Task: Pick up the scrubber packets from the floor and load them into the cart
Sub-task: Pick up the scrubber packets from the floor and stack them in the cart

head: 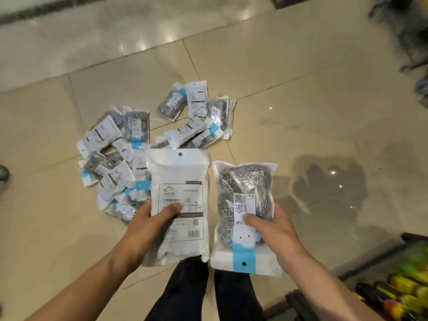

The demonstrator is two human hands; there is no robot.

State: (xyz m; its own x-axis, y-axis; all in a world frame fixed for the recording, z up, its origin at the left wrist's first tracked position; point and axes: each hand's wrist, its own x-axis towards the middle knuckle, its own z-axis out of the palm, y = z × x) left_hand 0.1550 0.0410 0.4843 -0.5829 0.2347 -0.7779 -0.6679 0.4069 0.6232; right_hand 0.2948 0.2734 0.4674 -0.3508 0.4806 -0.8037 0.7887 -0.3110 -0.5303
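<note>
My left hand point(148, 224) grips a scrubber packet point(179, 181) with its white printed back facing up, thumb on top. My right hand point(275, 230) holds a second packet point(244, 181) front side up, showing steel-wool scrubbers, a blue band and a white label; its thumb presses on the label. Both packets are held above the floor in front of my legs. A pile of several more scrubber packets point(129, 144) lies scattered on the beige tiled floor beyond and left of my hands. No cart is in view.
Glossy beige floor tiles point(301, 89) spread all around. A low shelf with bright yellow-green goods point(407, 286) sits at the bottom right. Blurred dark items point(407, 31) stand at the top right. A grey object point(3, 173) shows at the left edge.
</note>
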